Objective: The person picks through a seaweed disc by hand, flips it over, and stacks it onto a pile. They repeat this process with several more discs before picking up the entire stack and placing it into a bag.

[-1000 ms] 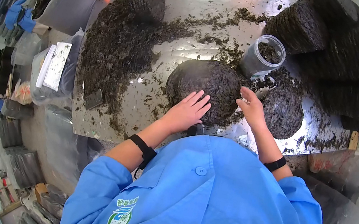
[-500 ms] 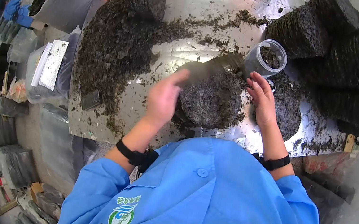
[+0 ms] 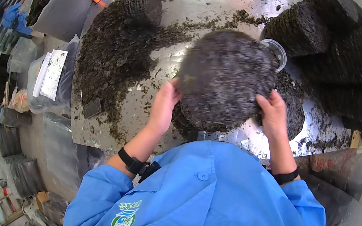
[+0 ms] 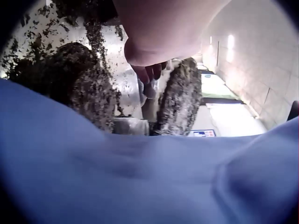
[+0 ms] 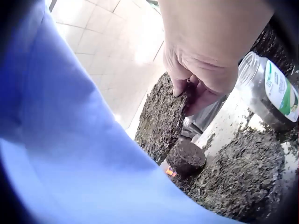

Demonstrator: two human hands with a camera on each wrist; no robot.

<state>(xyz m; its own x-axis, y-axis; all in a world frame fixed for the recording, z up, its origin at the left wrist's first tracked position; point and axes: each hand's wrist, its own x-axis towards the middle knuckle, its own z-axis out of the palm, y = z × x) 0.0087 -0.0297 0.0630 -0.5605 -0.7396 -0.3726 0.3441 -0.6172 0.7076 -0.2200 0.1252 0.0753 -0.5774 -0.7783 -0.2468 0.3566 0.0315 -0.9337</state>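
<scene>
A round, dark disc of dried seaweed [image 3: 227,72], blurred by motion, is held up tilted between both hands. My left hand [image 3: 163,105] grips its left edge, fingers partly hidden behind it. The right hand [image 3: 274,114] pinches the opposite edge; in the right wrist view its thumb [image 5: 180,86] lies on the near face of the disc [image 5: 161,116]. From the left wrist, the disc [image 4: 180,100] appears nearly edge-on beside the fingertips. Another seaweed disc [image 3: 294,116] lies on the table just right of the right hand.
Behind the raised disc stands a clear plastic jar [image 5: 273,88], mostly hidden in the head view. Tall stacks of discs [image 3: 298,27] line the table's right side. Loose seaweed [image 3: 114,53] covers its left part, with a small dark slab [image 3: 92,108] near the edge.
The left hand lifted from the disc pile, and a disc was swung up off it. Both hands now hold that disc by its edges; the right hand has closed on it.
</scene>
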